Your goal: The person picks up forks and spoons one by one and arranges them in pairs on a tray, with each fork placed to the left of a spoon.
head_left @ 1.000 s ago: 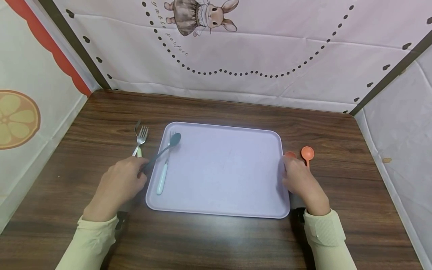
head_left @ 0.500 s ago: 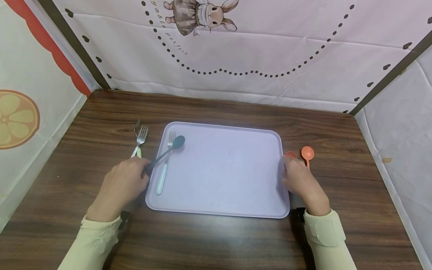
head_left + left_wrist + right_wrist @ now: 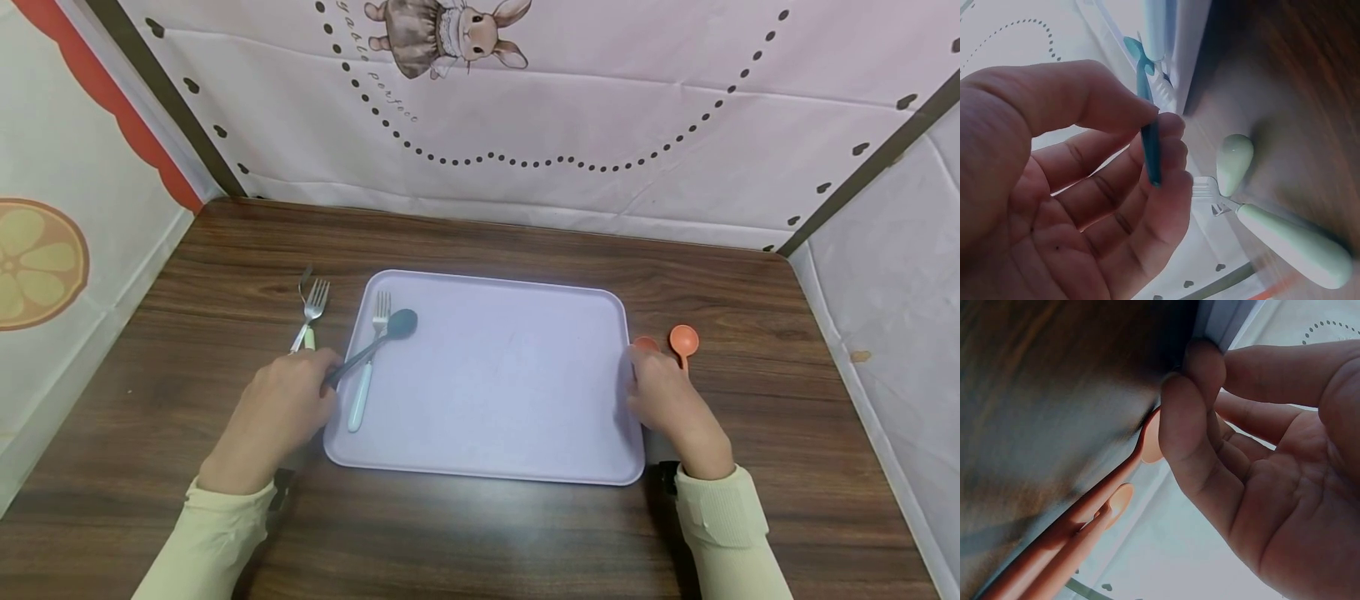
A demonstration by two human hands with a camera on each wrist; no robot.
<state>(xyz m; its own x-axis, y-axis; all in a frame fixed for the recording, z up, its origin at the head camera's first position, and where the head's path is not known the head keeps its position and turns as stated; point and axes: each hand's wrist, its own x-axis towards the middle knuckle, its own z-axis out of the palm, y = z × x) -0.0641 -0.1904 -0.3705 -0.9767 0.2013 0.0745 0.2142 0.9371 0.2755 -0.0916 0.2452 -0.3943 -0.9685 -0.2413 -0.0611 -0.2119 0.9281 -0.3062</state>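
Note:
My left hand (image 3: 273, 412) pinches the handle of a dark teal spoon (image 3: 402, 323) between thumb and fingers. The spoon's bowl overlaps a fork (image 3: 360, 404) with a pale mint handle, which lies on the left side of a lilac tray (image 3: 495, 383). In the left wrist view the end of the teal spoon (image 3: 1152, 150) shows between thumb and fingertips. My right hand (image 3: 671, 408) grips the tray's right rim, thumb and fingers close together there. Beside it lie two orange spoons (image 3: 683, 341), their handles partly hidden by the hand in the head view.
Left of the tray, a fork (image 3: 317, 302) and other cutlery lie on the wooden table (image 3: 480, 542). Pale green handles (image 3: 1297, 247) show below the left hand in its wrist view. A printed cloth wall (image 3: 600, 100) stands behind the table, with more cloth on both sides.
My left hand has moved slightly right with the teal spoon, whose bowl has shifted right and a little nearer over the tray. My right hand and the tray stay in place.

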